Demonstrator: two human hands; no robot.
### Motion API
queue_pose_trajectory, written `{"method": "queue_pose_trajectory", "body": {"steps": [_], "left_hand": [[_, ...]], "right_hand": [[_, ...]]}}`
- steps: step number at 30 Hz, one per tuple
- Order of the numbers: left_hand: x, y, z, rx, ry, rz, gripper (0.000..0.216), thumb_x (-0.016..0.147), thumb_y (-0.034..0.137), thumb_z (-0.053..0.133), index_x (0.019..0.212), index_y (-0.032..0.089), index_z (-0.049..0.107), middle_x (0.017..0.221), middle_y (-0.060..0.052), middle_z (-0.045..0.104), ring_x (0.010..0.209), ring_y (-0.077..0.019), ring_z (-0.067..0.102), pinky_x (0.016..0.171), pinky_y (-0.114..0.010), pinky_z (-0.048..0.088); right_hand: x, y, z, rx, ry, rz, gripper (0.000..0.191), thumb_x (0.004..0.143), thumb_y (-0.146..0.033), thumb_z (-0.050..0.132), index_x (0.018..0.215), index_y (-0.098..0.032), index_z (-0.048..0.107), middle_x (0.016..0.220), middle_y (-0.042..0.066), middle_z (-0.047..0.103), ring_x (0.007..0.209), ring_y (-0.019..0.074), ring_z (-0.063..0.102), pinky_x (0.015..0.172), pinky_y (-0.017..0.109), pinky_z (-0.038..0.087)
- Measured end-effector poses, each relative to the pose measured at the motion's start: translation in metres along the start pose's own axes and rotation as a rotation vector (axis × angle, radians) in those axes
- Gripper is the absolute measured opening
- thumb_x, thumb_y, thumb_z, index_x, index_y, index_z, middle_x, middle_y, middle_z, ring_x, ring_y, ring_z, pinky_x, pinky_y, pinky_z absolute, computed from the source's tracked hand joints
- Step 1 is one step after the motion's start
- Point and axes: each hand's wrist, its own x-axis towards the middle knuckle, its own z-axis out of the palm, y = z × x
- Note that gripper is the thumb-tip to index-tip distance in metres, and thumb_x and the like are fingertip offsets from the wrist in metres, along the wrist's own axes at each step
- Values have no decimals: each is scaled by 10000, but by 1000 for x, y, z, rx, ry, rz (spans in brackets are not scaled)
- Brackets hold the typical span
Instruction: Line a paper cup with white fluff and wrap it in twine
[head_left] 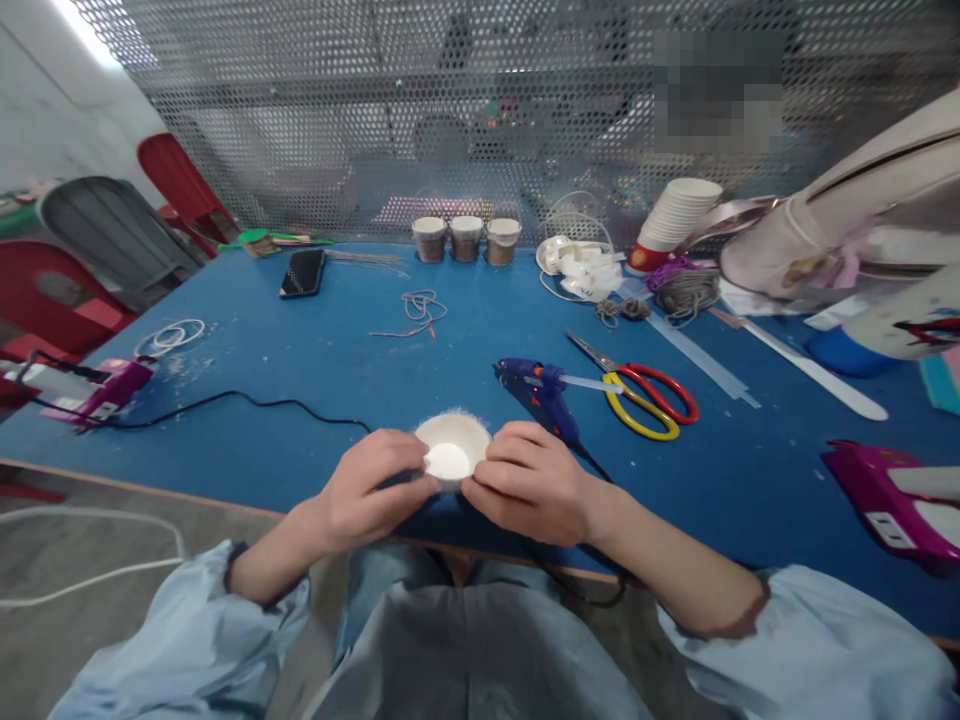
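Observation:
Near the front edge of the blue table, a small white paper cup (454,436) is held between both hands, its open mouth facing up toward me. My left hand (379,487) grips the cup's left side with the fingers curled at the rim. On the other side my right hand (529,482) is closed around the cup's right wall. Some fuzzy fibre shows along the far rim; the cup's outer wall is mostly hidden. Just beyond my right hand lies a blue glue gun (541,392) with a clear stick in its back. Scissors (637,392) with red and yellow handles rest beside it.
Three wrapped cups (466,240) stand at the back, with a stack of paper cups (675,225) to their right. Grey cord (420,312), a phone (303,273), yarn (686,290) and a white bag (795,240) lie about. A black cable (247,398) crosses the left side.

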Motion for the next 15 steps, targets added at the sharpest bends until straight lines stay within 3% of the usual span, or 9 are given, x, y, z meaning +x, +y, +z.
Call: {"method": "queue_pose_trajectory", "body": {"steps": [6, 11, 15], "left_hand": [[5, 0, -1, 60, -26, 131, 150, 815, 202, 617, 962, 205, 589, 859, -64, 659, 856, -207, 655, 740, -365, 558], [13, 10, 4, 58, -25, -92, 72, 835, 196, 625, 837, 186, 553, 742, -32, 600, 753, -170, 597, 677, -313, 517], [14, 12, 5, 62, -69, -122, 94, 869, 190, 592, 962, 184, 594, 762, -30, 601, 747, -155, 579, 665, -290, 489]], "right_hand": [[0, 1, -5, 2, -89, -69, 95, 871, -133, 542, 842, -207, 594, 676, -14, 621, 692, 127, 569, 773, 270, 481], [-3, 3, -1, 0, -51, -73, 82, 862, -128, 562, 808, -184, 586, 668, 3, 611, 687, 129, 561, 742, 266, 492], [-10, 6, 0, -6, -109, -74, 84, 884, -129, 538, 852, -160, 609, 720, 26, 632, 725, 134, 568, 714, 265, 486]]}}
